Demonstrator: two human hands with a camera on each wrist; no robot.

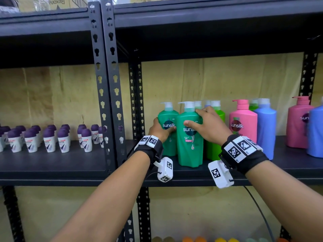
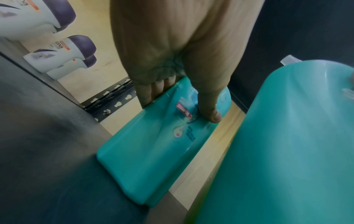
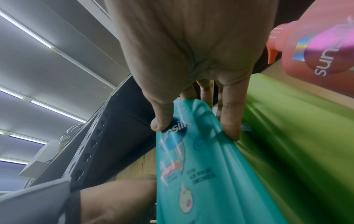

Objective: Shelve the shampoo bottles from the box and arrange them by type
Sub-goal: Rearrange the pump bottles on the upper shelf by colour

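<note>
Two teal-green Sunsilk pump bottles stand on the dark shelf (image 1: 174, 173). My left hand (image 1: 160, 127) grips the rear left teal bottle (image 1: 168, 119), thumb on its label and fingers round its far side; the left wrist view shows the same bottle (image 2: 153, 151) under my thumb. My right hand (image 1: 208, 124) holds the front teal bottle (image 1: 189, 147) near its shoulder, thumb on the front label, fingers over the right edge. The right wrist view shows that bottle (image 3: 191, 166) pinched between thumb and fingers. The box is out of view.
A lime-green bottle (image 1: 214, 149) stands right behind my right hand, then pink (image 1: 243, 126) and blue (image 1: 265, 130) bottles, and more at the far right. Several purple-capped deodorant roll-ons (image 1: 61, 138) fill the left bay. Perforated uprights (image 1: 108, 95) divide the bays.
</note>
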